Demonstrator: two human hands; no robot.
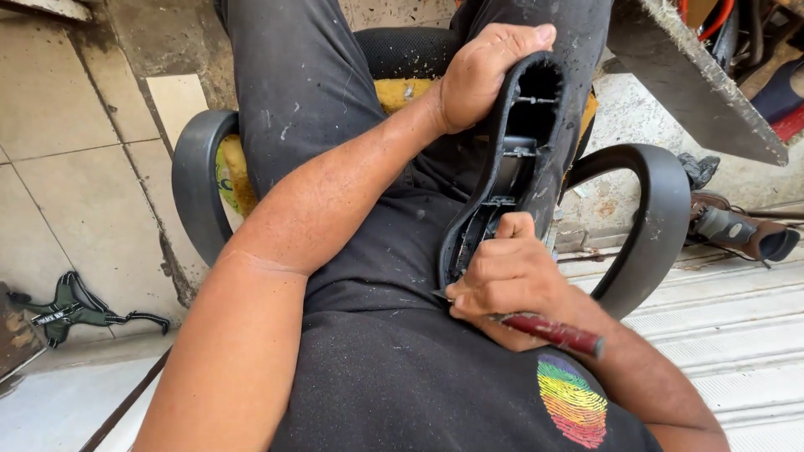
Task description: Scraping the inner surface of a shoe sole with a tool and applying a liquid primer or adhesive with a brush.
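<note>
I sit in an office chair and hold a long black plastic part [536,100], hollow side up, across my lap. My left hand [481,71] grips its far end, thumb over the rim. My right hand [507,272] is closed around a tool with a dark red handle [557,333], whose metal tip points at the near end of the black part [456,259], by my belly. The tip itself is mostly hidden behind my fingers.
The chair's black armrests [197,184] curve on both sides, the right one [657,218] close to my right wrist. A green and black harness [71,305] lies on the tiled floor at left. A power tool [741,234] rests on the floor at right, below a slanted board [699,84].
</note>
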